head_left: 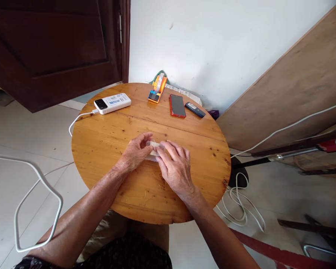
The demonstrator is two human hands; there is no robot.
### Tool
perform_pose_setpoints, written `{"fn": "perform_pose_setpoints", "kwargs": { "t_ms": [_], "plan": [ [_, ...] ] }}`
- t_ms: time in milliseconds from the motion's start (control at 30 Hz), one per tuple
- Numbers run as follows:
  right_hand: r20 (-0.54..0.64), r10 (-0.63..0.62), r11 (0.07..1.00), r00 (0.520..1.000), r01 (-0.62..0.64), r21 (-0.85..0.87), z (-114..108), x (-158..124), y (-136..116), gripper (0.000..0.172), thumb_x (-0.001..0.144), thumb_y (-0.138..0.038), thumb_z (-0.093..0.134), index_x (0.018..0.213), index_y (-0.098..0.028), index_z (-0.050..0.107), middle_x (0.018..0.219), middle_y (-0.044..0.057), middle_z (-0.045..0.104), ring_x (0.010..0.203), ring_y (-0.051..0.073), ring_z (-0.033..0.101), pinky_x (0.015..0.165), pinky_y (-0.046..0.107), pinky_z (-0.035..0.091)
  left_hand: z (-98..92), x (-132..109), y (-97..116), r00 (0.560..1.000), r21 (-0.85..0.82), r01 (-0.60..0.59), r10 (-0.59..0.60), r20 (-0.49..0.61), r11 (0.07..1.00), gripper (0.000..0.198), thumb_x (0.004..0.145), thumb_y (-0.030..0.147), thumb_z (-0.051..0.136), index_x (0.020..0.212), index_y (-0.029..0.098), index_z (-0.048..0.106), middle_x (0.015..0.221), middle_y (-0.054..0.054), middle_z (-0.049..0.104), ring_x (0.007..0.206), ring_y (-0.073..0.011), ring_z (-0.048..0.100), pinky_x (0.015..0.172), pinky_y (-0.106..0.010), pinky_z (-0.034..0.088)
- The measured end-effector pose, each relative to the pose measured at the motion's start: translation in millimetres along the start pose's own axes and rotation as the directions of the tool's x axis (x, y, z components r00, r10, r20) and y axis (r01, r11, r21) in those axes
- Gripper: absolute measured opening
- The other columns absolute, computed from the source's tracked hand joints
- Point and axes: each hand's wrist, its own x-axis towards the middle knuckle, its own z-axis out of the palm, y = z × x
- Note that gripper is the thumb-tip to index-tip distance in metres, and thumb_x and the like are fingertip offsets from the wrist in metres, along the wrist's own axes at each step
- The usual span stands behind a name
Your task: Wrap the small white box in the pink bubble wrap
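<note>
Between my hands, on the round wooden table [145, 194], lies a small pale, flat piece in clear plastic [156, 145]; its exact kind I cannot make out. My left hand [134, 151] grips its left end, with the thumb on the near side and the forefinger curved round the far side. From the right, my right hand [175, 164] holds it too, fingertips pressed on its top and right end. Clear film shows along the near edge, below the thumbs. The fingers cover part of the piece.
Towards the table's back stand a white power bank [112, 103] with a cable plugged in, an orange and blue tape dispenser [158, 87], a red-edged phone [177, 105] and a dark remote-like device [195, 110]. A white cable [58, 198] loops at left, near my left forearm.
</note>
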Motion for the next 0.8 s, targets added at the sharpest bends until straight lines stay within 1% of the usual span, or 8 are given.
{"fn": "perform_pose_setpoints", "kwargs": {
  "t_ms": [133,233,367,467,533,667,733,800],
  "plan": [
    [0.001,-0.019,1.0,1.0,0.019,0.025,-0.3,1.5,1.9,0.027,0.098,-0.02,0.052,0.121,-0.022,0.064,0.125,0.008,0.069,0.121,0.027,0.055,0.1,0.044,0.039,0.6,1.7,-2.4,1.0,0.012,-0.009,0.009,-0.008,1.0,0.046,0.069,0.018,0.07,0.114,0.015,0.065,0.106,-0.007,0.068,0.092,-0.0173,0.064,0.087,-0.031,0.049],
    [0.009,-0.039,0.999,0.999,0.039,0.03,-2.2,2.6,1.1,0.03,0.098,-0.017,0.05,0.124,-0.023,0.064,0.125,0.008,0.068,0.118,0.026,0.057,0.099,0.044,0.039,1.7,2.4,-4.0,1.0,0.021,-0.016,0.016,-0.021,1.0,0.046,0.069,0.018,0.069,0.114,0.015,0.065,0.106,-0.007,0.068,0.091,-0.017,0.063,0.086,-0.031,0.049],
    [0.028,-0.025,0.999,0.999,0.024,0.041,-3.4,4.2,-0.4,0.029,0.097,-0.017,0.05,0.122,-0.023,0.064,0.124,0.009,0.068,0.113,0.026,0.059,0.098,0.045,0.039,2.8,2.4,-3.8,0.999,0.011,-0.023,0.024,-0.025,1.0,0.045,0.069,0.018,0.069,0.113,0.015,0.065,0.104,-0.007,0.069,0.089,-0.017,0.063,0.084,-0.03,0.05],
    [0.029,0.002,0.997,1.0,-0.004,0.073,-2.8,4.0,-0.5,0.027,0.096,-0.018,0.051,0.12,-0.022,0.063,0.122,0.009,0.069,0.11,0.027,0.06,0.095,0.044,0.04,2.0,1.7,-1.4,1.0,0.003,-0.013,0.013,-0.022,1.0,0.045,0.067,0.018,0.07,0.112,0.015,0.065,0.103,-0.007,0.068,0.09,-0.0172,0.064,0.085,-0.03,0.05],
    [0.003,0.033,0.992,0.999,-0.033,0.123,-2.0,2.5,0.4,0.027,0.094,-0.019,0.055,0.119,-0.022,0.063,0.123,0.009,0.068,0.109,0.026,0.061,0.094,0.042,0.042,0.9,1.2,0.1,1.0,-0.005,-0.004,0.004,-0.016,1.0,0.048,0.066,0.018,0.07,0.113,0.015,0.064,0.105,-0.007,0.068,0.091,-0.0178,0.064,0.086,-0.031,0.051],
    [-0.055,0.109,0.971,0.993,-0.094,0.221,-2.4,-0.6,5.7,0.025,0.091,-0.023,0.058,0.115,-0.022,0.064,0.128,0.011,0.063,0.116,0.027,0.06,0.097,0.042,0.044,-1.0,0.1,1.4,1.0,-0.054,0.012,-0.012,-0.004,0.998,0.052,0.063,0.021,0.071,0.114,0.014,0.064,0.11,-0.01,0.068,0.098,-0.0208,0.064,0.092,-0.035,0.05],
    [-0.059,0.141,0.955,0.988,-0.12,0.27,-4.6,0.5,10.3,0.023,0.092,-0.025,0.056,0.113,-0.023,0.065,0.129,0.011,0.063,0.119,0.028,0.06,0.099,0.044,0.045,-1.6,-0.3,1.7,0.999,-0.084,0.007,-0.01,-0.035,0.996,0.052,0.062,0.023,0.072,0.113,0.014,0.064,0.114,-0.011,0.068,0.107,-0.023,0.063,0.097,-0.038,0.048],
    [-0.057,0.181,0.928,0.982,-0.152,0.34,-8.0,4.3,16.2,0.02,0.093,-0.025,0.055,0.11,-0.024,0.066,0.128,0.01,0.063,0.12,0.027,0.06,0.101,0.045,0.045,-2.3,-0.5,2.4,0.996,-0.104,0.0,-0.009,-0.086,0.995,0.051,0.062,0.026,0.071,0.111,0.014,0.064,0.114,-0.011,0.069,0.11,-0.0243,0.063,0.101,-0.041,0.047]
  ]
}}
